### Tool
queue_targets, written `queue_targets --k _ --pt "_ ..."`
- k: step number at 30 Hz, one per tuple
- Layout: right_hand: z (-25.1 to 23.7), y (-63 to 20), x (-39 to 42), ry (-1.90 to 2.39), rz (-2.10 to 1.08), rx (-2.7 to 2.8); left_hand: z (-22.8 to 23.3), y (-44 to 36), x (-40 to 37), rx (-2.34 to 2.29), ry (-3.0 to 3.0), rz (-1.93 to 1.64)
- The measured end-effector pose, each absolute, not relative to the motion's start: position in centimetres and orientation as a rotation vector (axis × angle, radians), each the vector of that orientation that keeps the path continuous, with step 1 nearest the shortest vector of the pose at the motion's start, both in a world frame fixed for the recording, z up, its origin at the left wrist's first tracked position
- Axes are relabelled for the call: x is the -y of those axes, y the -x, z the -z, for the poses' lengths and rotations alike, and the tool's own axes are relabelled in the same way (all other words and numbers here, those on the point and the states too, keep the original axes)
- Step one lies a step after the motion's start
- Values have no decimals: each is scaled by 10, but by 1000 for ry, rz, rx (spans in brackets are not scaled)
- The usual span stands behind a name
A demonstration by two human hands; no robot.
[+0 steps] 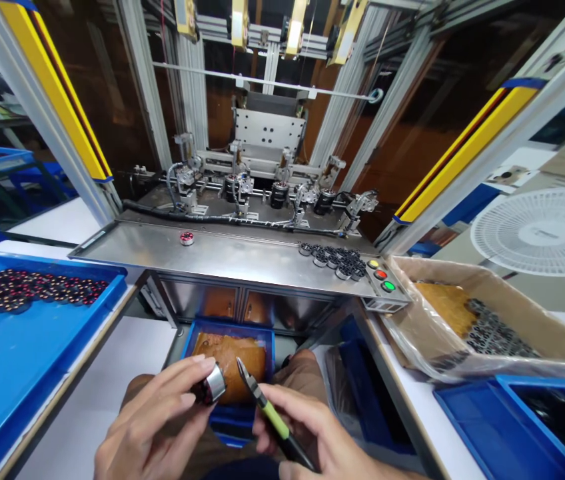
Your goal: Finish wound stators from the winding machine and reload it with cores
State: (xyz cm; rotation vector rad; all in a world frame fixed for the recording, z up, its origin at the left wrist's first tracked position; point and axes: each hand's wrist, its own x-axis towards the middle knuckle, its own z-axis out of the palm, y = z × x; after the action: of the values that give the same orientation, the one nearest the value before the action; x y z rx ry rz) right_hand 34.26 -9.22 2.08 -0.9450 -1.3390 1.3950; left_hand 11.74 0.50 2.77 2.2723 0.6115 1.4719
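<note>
Between the thumb and fingers of my left hand (157, 417) is a small round motor stator (216, 382), its silvery rim turned to the right and its dark side partly hidden by my fingers. My right hand (307, 427) grips cutting pliers (275, 419) with green and black handles. The pointed jaws reach up and left, a short way from the stator and apart from it. Below both hands, a blue bin (270, 347) with brown cardboard in it sits between the knees.
A red-topped stator (186, 238) and a cluster of black ones (337, 260) lie on the steel ledge (247, 257). Left is a blue tray (37, 360) of wound parts. Right are a button box (385, 287), a lined carton (462, 360) and a fan (542, 230). Machine fixtures (280, 193) stand behind.
</note>
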Motion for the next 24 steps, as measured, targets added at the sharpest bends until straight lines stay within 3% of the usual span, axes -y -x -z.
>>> queue_targets --k 3,6,12,16,24 --pt "-20 -347 83 1009 -1252 1494 -17 -97 0 -787 -1994 -1495" --pt "-32 -369 48 1266 -836 1743 -8 -53 -1 -1042 -1703 -1362" --pt "-38 -426 -105 1605 -18 2017 -12 56 -49 -1631 -1398 -1308" --pt "-11 -436 -169 1665 75 2020 8 112 -117 -1866 -1489 -1262" --pt "14 -436 -180 1640 195 2065 66 167 -216 -2069 -1947 -929"
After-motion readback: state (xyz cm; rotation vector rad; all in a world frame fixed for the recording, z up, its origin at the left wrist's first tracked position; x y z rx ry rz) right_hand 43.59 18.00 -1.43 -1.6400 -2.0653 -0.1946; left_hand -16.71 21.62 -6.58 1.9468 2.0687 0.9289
